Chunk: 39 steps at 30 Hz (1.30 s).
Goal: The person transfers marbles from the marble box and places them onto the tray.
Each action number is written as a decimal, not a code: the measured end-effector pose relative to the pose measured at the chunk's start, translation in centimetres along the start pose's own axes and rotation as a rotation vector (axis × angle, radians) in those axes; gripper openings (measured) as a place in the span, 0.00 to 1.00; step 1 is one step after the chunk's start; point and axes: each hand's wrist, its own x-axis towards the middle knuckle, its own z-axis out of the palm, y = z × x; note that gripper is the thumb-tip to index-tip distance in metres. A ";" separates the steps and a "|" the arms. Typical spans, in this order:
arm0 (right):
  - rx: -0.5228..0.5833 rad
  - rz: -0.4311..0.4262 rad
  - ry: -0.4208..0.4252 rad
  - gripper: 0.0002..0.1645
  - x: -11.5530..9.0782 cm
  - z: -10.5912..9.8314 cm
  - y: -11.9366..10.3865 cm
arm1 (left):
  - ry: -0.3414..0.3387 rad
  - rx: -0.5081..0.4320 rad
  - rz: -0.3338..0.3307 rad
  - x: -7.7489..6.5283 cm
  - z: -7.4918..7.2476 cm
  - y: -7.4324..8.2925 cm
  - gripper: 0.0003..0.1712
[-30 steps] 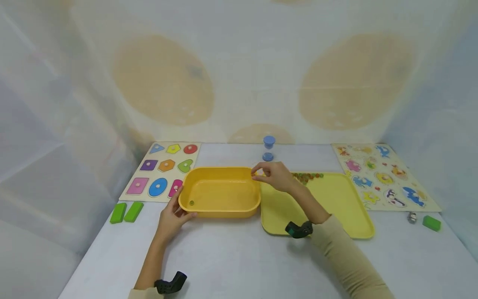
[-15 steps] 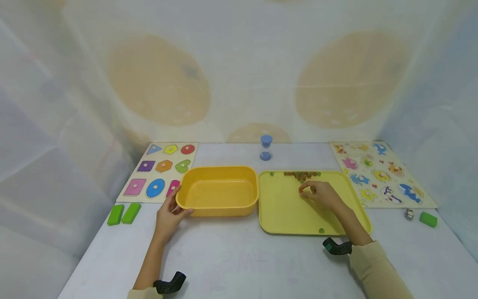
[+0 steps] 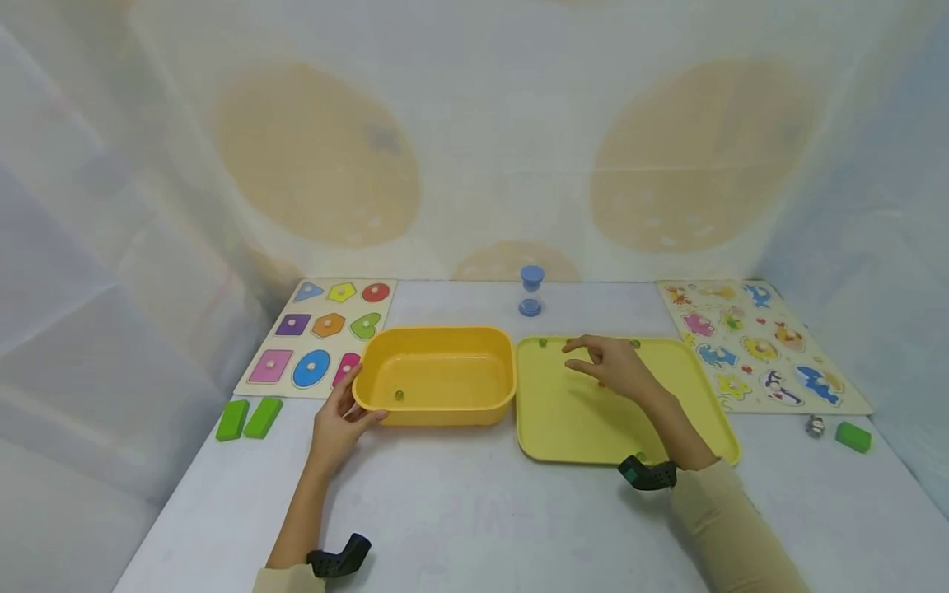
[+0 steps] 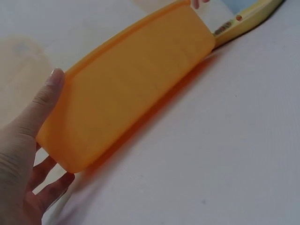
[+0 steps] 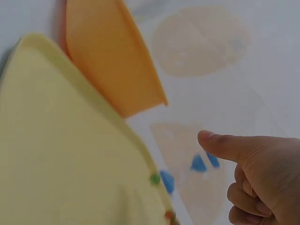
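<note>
My left hand [image 3: 337, 432] grips the left end of an orange-yellow plastic tub [image 3: 441, 417], thumb on its front rim; in the left wrist view, other fingers reach round its end. One green bead [image 3: 399, 395] lies inside the tub. My right hand [image 3: 615, 366] hovers above the yellow tray [image 3: 563, 428], with thumb and index finger apart and nothing seen between them. An orange bead [image 3: 602, 385] shows just below that hand. Green beads [image 3: 543, 343] sit along the tray's far edge. The hand hides most of the bead cluster in the head view; the right wrist view shows red beads [image 5: 169, 215].
A shape puzzle board [image 3: 319, 338] lies behind the tub at left, an animal puzzle board [image 3: 764, 350] at right. A blue sand timer [image 3: 530, 290] stands at the back. Green blocks [image 3: 263, 417] lie at left; another green block [image 3: 853, 437] and a silvery bell-like object [image 3: 815, 426] at right.
My right hand goes from the tub's right rim to the tray's beads, then lifts slightly up and left, its thumb and index finger spreading apart. My left hand keeps its hold on the tub.
</note>
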 end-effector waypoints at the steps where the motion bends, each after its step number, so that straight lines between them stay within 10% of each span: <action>1: 0.010 -0.015 0.006 0.19 0.5 0.1 -0.6 | -0.004 0.004 0.005 0.0 0.0 0.0 0.44; 20: 0.116 -0.120 -0.166 0.14 12.6 9.2 -12.6 | -0.045 0.014 -0.018 -0.2 -0.4 -0.1 0.46; 29: -0.074 -0.050 -0.310 0.13 13.6 14.2 -12.1 | -0.058 0.013 -0.035 -0.5 0.0 0.0 0.47; 39: -0.143 -0.078 -0.295 0.09 13.8 14.5 -11.3 | -0.049 0.023 -0.020 -0.6 -0.1 0.2 0.47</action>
